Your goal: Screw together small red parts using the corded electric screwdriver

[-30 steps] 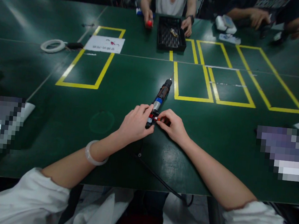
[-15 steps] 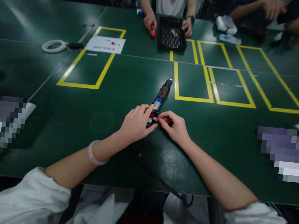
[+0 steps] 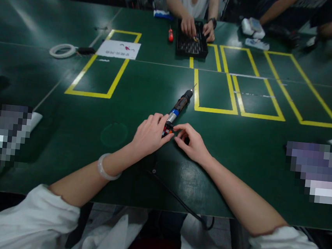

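An electric screwdriver [image 3: 180, 104] lies flat on the dark green counter [image 3: 127, 97], angled away and to the right of both grips. The end farthest from them is a black nose with a thin bit sticking out. Behind that comes a dark brownish barrel, then a blue band, then a short silvery section. The near end is black with small red parts. A black cable [image 3: 176, 198] runs from below the grips back to the near edge of the counter.

The left grip [image 3: 150, 134] is curled over the tool's near end, fingers wrapped across the top and thumb along the side, so it is closed on the body. A pale bangle [image 3: 104, 167] sits on that wrist. The right grip [image 3: 192, 142] meets the tool from the other side. Its forefinger reaches to the red parts, with the thumb held a little below. Whether it pinches anything small there cannot be told.

Just right of the tool's nose and beyond the right grip lie yellow tape rectangles [image 3: 214, 110]. Far beyond the left grip and off to its left are a white sheet [image 3: 118, 49] and a white roll [image 3: 62, 50]. Straight ahead, well beyond both grips, another person's hands [image 3: 188, 26] work in a black tray [image 3: 191, 48].
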The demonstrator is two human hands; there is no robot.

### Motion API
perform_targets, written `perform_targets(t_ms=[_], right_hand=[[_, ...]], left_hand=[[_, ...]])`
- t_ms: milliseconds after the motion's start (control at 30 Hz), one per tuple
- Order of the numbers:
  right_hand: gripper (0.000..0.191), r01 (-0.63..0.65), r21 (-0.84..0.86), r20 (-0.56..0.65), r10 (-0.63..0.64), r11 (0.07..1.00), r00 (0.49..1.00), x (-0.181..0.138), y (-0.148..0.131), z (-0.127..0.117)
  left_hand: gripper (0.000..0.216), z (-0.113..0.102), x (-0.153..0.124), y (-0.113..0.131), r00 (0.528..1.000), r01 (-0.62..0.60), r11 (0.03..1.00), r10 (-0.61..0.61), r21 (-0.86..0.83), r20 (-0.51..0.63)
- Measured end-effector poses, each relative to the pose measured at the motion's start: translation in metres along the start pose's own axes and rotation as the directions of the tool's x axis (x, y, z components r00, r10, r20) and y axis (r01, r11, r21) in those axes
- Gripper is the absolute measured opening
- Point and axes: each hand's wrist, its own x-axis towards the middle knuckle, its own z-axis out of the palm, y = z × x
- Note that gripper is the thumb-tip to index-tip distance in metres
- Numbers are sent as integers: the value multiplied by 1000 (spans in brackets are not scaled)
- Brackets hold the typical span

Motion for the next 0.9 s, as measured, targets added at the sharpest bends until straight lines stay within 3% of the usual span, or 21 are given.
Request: perform_targets(t_ms=[167,300,633,900], right_hand=[[26,-13,5,7,13,1000,1000,-1,4,-3],[26,-25,-1,-20,25,1000,999,-1,4,-4],[22,-28,-27,-17,28,999,999,0,3,-6],[17,-40,-65,5,40,997,999,1,-2,-7]], left_hand=[[63,-6,1,-17,997,61,998,-63,33,43],[64,-10,4,-47,984,167,984,-170,57,57],[70,-14,11,-170,896,442,893,-445,83,11],[82,-13,11,-263,801,595,798,-599,-98,-17]])
